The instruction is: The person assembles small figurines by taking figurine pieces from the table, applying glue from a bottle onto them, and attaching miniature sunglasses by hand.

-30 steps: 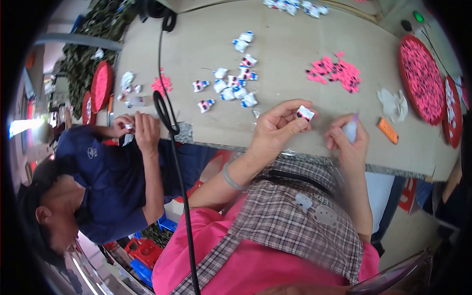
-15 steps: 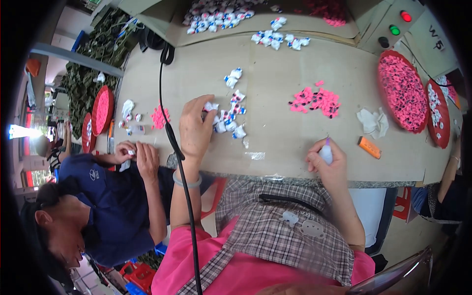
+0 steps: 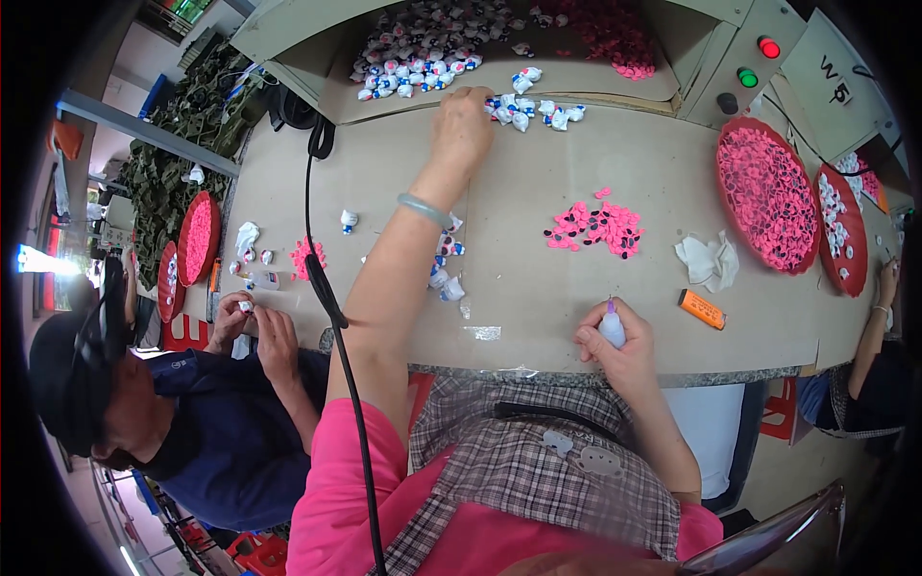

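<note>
My left hand [image 3: 464, 130], a pale bangle at its wrist, reaches across the table to the opening of a beige box. Its fingers are bunched beside several small white figurines with blue and red marks [image 3: 520, 120], the fingertips hidden. More white figurines [image 3: 445, 269] lie by my left forearm, partly covered by it, and a single white figurine [image 3: 349, 222] stands left of it. Near the front edge my right hand [image 3: 634, 350] is closed around a small translucent squeeze bottle [image 3: 612, 332], its purple tip pointing up. Small pink and black pieces [image 3: 600, 228] lie beyond that hand.
The beige box [image 3: 696, 91] holds white figurines and pink pieces. At right are a red basin of pink pieces [image 3: 768, 197], a red tray [image 3: 845, 240], a crumpled tissue [image 3: 708, 261] and an orange block [image 3: 702, 309]. A black cable [image 3: 348, 384] hangs in front; a co-worker [image 3: 216, 432] sits at left.
My left hand has moved from the middle figurines up to the box opening. My right hand still holds the bottle. The view has shifted, and the co-worker's head has moved.
</note>
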